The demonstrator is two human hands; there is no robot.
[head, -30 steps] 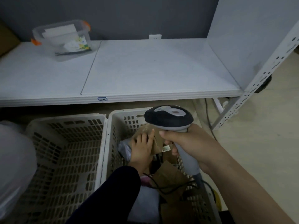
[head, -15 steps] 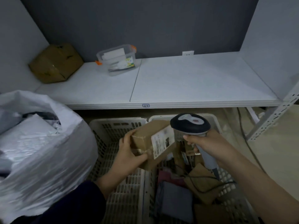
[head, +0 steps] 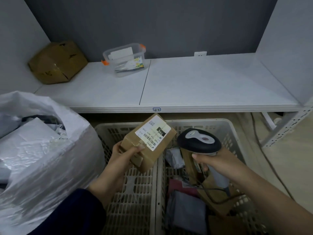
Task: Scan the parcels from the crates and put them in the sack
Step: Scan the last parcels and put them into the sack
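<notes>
Head view: at lower centre the left hand (head: 122,158) grips a small brown cardboard parcel (head: 150,150) by its near corner, thumb on top and fingers curled beneath. It is tilted so that the white shipping label (head: 153,133) and its barcode face up toward the right, seemingly to offer the code to the reader.

The right hand (head: 218,161) is wrapped round the handle of a black-and-grey handheld barcode scanner (head: 199,141), whose head sits just beside the parcel's right edge. A dark cord (head: 218,201) trails from the handle across the goods below. The scan looks to be the step in hand.

The parcel hangs above the seam between two white slotted plastic crates. The right crate (head: 203,120) holds grey plastic mailers, brown paper packets and something dark red. The left crate (head: 111,125) lies partly behind the forearm.

At lower left a large white woven plastic sack (head: 42,163) stands open against the left crate, pale mailers showing in its mouth, close enough for a short drop.
</notes>
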